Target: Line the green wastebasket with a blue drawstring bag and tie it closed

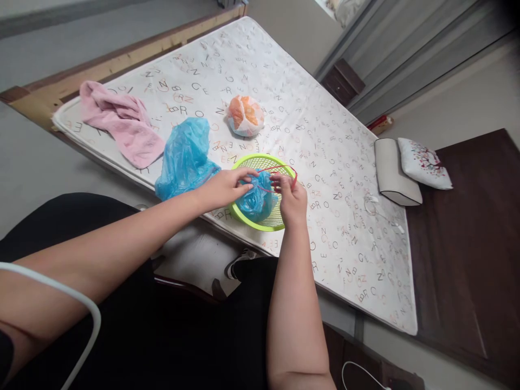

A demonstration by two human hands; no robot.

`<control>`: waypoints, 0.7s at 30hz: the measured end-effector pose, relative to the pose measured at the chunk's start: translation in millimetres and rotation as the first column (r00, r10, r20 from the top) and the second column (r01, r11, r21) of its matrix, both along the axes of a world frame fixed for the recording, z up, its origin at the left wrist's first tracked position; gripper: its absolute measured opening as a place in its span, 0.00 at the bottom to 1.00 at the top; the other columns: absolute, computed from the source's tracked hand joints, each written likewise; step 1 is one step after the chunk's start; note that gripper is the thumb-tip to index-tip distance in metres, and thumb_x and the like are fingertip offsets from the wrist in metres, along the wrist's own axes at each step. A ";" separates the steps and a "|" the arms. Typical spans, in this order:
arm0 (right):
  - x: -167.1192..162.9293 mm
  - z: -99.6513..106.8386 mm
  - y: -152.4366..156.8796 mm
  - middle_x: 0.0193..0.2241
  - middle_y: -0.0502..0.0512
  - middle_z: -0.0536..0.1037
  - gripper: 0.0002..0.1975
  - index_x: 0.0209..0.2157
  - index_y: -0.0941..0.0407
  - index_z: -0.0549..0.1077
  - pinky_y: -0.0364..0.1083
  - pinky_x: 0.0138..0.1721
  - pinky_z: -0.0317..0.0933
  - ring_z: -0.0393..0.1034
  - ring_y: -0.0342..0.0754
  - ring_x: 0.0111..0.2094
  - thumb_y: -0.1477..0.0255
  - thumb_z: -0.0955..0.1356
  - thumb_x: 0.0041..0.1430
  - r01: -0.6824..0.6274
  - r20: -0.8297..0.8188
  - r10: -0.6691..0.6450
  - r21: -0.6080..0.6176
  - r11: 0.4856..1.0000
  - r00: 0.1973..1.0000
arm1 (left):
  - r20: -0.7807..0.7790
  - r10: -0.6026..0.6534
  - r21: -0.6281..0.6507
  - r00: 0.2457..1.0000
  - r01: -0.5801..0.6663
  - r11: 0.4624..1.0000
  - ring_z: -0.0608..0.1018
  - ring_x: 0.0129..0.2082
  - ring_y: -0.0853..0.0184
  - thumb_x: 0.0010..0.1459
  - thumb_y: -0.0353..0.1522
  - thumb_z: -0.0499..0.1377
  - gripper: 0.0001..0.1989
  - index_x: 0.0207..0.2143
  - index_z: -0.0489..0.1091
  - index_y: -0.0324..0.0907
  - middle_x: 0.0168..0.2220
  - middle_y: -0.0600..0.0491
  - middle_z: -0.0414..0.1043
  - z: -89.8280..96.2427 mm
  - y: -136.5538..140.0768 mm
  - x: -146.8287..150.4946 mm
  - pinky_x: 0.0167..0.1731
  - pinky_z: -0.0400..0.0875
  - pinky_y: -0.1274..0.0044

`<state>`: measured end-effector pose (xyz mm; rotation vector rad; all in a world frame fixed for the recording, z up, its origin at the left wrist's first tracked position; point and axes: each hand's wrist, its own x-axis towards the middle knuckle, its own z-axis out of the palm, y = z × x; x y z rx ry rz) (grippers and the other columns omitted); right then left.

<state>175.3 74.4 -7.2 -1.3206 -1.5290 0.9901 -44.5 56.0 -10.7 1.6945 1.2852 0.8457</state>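
Two hands (pixel 232 188) (pixel 293 199), apart, pinching one red cord (pixel 296 177); one green basket (pixel 266 227); two blue bags (pixel 184 154) (pixel 255 205).

Light is soft, the upper-right corner dark, fine detail perhaps blurred.

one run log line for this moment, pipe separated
left hand: at red string, grip unclear | right hand: holding red string | small blue bag: inside green basket

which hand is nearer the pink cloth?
Left. The left hand is over the left side of the green basket, with the larger blue bag between it and the pink cloth; the right hand is at the basket's right side, farther away.
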 end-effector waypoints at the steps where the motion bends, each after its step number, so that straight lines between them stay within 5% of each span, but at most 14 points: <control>1: 2.0 -0.3 1.3 0.41 0.56 0.82 0.19 0.39 0.53 0.79 0.51 0.46 0.72 0.76 0.47 0.39 0.53 0.65 0.69 0.064 -0.040 -0.064 0.006 0.998 0.997 | -0.026 0.007 -0.008 1.000 -0.007 1.000 0.81 0.43 0.64 0.65 0.33 0.60 0.20 0.58 0.73 0.46 0.46 0.51 0.80 -1.0 0.4 -0.9 0.50 0.73 0.72; 4: 11.7 -3.4 7.2 0.40 0.56 0.80 0.21 0.40 0.52 0.75 0.48 0.40 0.72 0.76 0.45 0.36 0.51 0.62 0.69 0.282 -0.148 -0.274 0.034 0.959 0.950 | -0.087 0.021 -0.029 0.996 -0.023 0.999 0.80 0.38 0.65 0.65 0.33 0.60 0.21 0.59 0.72 0.46 0.41 0.53 0.79 -4.3 2.1 -3.8 0.44 0.73 0.72; 8: 22.3 -6.7 12.4 0.51 0.60 0.76 0.18 0.49 0.52 0.71 0.51 0.47 0.72 0.76 0.50 0.49 0.56 0.62 0.67 0.423 -0.096 -0.418 0.028 0.906 0.903 | -0.098 0.070 -0.032 0.993 -0.073 0.997 0.78 0.37 0.65 0.62 0.32 0.61 0.21 0.58 0.73 0.45 0.43 0.52 0.78 -6.4 3.5 -3.4 0.43 0.73 0.72; 10: 20.2 -9.0 11.5 0.59 0.61 0.72 0.22 0.56 0.51 0.67 0.54 0.55 0.70 0.72 0.52 0.56 0.59 0.67 0.63 0.351 0.005 -0.351 0.022 0.936 0.936 | -0.074 0.090 -0.001 0.993 -0.090 0.996 0.78 0.39 0.64 0.61 0.33 0.62 0.23 0.58 0.72 0.44 0.44 0.51 0.77 -6.3 2.8 -1.0 0.45 0.74 0.71; 14: 0.5 -20.4 4.6 0.65 0.63 0.66 0.38 0.63 0.51 0.64 0.59 0.63 0.64 0.67 0.57 0.62 0.64 0.76 0.52 -0.011 0.266 0.016 -0.022 1.000 0.964 | -0.116 0.234 0.129 0.965 -0.219 0.967 0.77 0.45 0.61 0.62 0.32 0.61 0.16 0.52 0.75 0.41 0.44 0.48 0.74 -7.3 1.8 0.1 0.53 0.73 0.67; 18: -17.3 -29.8 0.5 0.45 0.58 0.80 0.14 0.44 0.54 0.77 0.58 0.56 0.67 0.74 0.55 0.48 0.73 0.72 0.54 -0.209 0.429 0.289 -0.224 0.952 0.856 | -0.219 0.324 0.118 0.920 -0.305 0.945 0.77 0.50 0.59 0.63 0.31 0.58 0.14 0.51 0.75 0.42 0.46 0.46 0.72 -13.1 5.7 -8.7 0.59 0.71 0.64; 21: -16.1 -21.2 3.5 0.37 0.54 0.81 0.06 0.33 0.53 0.77 0.57 0.53 0.68 0.74 0.52 0.41 0.75 0.67 0.57 -0.110 0.353 0.167 -0.175 0.978 0.921 | -0.255 0.280 0.123 0.926 -0.256 0.959 0.75 0.57 0.56 0.60 0.30 0.59 0.18 0.53 0.74 0.44 0.52 0.45 0.72 -16.3 4.9 -13.1 0.63 0.69 0.62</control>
